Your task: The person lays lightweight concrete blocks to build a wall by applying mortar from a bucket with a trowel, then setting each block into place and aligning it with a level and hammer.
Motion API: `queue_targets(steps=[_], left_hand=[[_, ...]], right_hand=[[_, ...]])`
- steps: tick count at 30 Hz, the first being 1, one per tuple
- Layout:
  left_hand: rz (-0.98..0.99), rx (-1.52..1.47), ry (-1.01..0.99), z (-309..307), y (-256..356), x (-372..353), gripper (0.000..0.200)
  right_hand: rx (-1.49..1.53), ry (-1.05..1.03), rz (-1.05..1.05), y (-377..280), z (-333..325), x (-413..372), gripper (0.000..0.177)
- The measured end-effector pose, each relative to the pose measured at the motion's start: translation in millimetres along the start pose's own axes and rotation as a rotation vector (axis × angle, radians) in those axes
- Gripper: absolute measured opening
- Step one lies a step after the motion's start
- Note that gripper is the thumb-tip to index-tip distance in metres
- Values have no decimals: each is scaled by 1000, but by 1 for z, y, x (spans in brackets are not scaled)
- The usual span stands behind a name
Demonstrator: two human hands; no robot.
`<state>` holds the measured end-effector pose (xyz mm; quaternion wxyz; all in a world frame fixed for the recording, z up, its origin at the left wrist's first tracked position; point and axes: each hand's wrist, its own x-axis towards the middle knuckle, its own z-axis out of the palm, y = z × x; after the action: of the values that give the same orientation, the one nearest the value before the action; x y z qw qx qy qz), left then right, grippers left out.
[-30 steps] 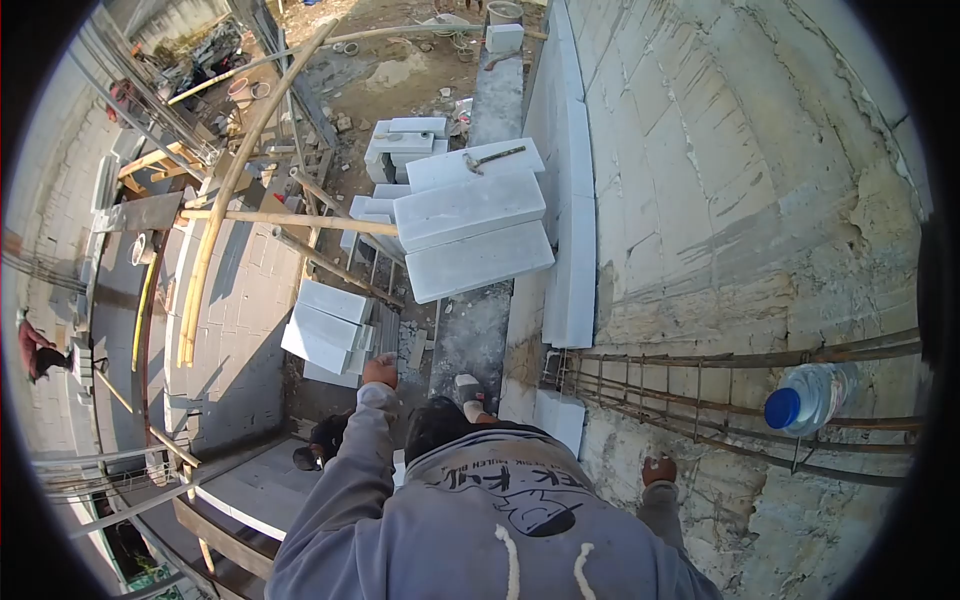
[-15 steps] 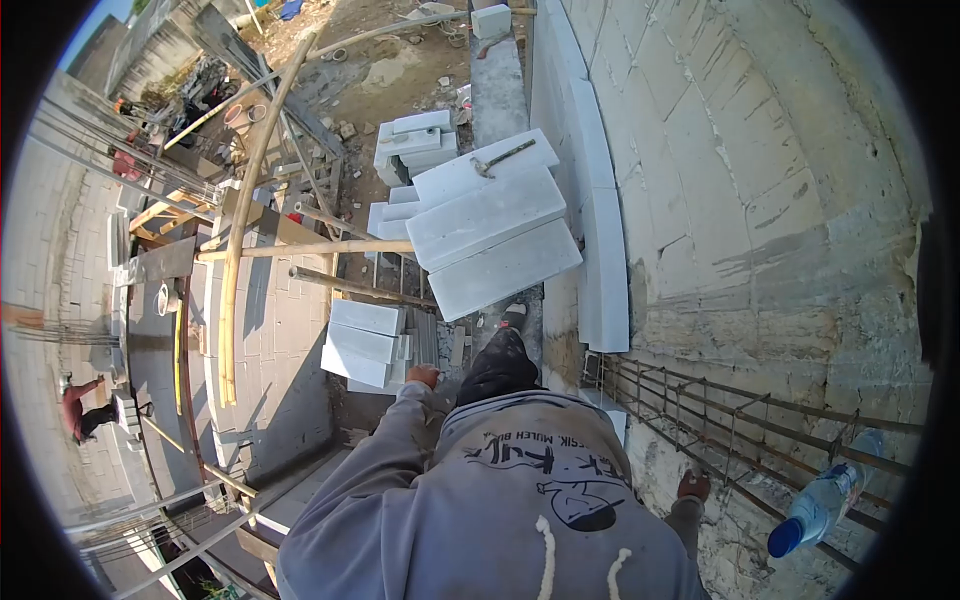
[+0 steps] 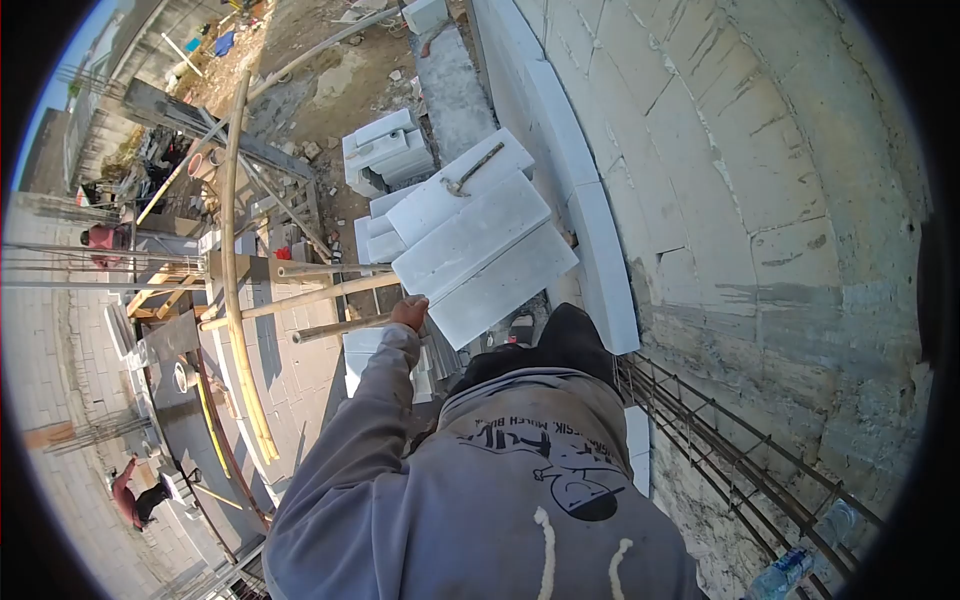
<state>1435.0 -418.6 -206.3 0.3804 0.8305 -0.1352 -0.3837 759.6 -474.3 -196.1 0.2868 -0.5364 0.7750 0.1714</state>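
My left hand (image 3: 409,312) is closed at the near-left corner of a white lightweight concrete block (image 3: 505,285), with its fingers curled at the edge. This block lies beside a second white block (image 3: 470,235). Behind them, a hammer (image 3: 468,172) rests on another white block (image 3: 420,205). My right hand is out of view. One of my feet (image 3: 521,328) shows just below the blocks, next to my dark-trousered leg (image 3: 582,340).
A block wall (image 3: 740,180) rises on my right, with a rebar cage (image 3: 735,450) and a plastic bottle (image 3: 785,572) along it. Bamboo poles (image 3: 235,270) cross on the left. More blocks (image 3: 385,150) are stacked ahead. Another person (image 3: 138,500) is far below left.
My left hand has moved up and forward to the block's corner. My right hand has left the view from beside the rebar. My leg has shifted right, and the view has turned slightly.
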Motion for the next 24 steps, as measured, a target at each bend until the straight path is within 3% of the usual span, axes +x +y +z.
queue_targets(steps=[5,7,9,11,13,17,19,24], left_hand=[[-146,-22,47,5,57,29,38],[25,58,-19,19,83,23,38],[44,58,-33,29,95,19,39],[48,59,-81,34,87,21,40],[56,56,-92,29,86,29,41],[-36,-48,-49,3,88,47,39],[-125,-81,-43,-15,107,68,38],[-55,-97,3,-54,151,137,35]], right_hand=[[39,-80,-383,-62,20,21,37],[129,-12,-604,-92,10,45,36],[688,-50,-207,-194,-83,12,30],[836,-39,-220,-228,-103,52,27],[533,112,-417,-282,-149,64,27],[786,192,-568,-377,-200,90,33],[715,255,-635,-435,-248,76,35],[385,478,-802,-530,-350,62,35]])
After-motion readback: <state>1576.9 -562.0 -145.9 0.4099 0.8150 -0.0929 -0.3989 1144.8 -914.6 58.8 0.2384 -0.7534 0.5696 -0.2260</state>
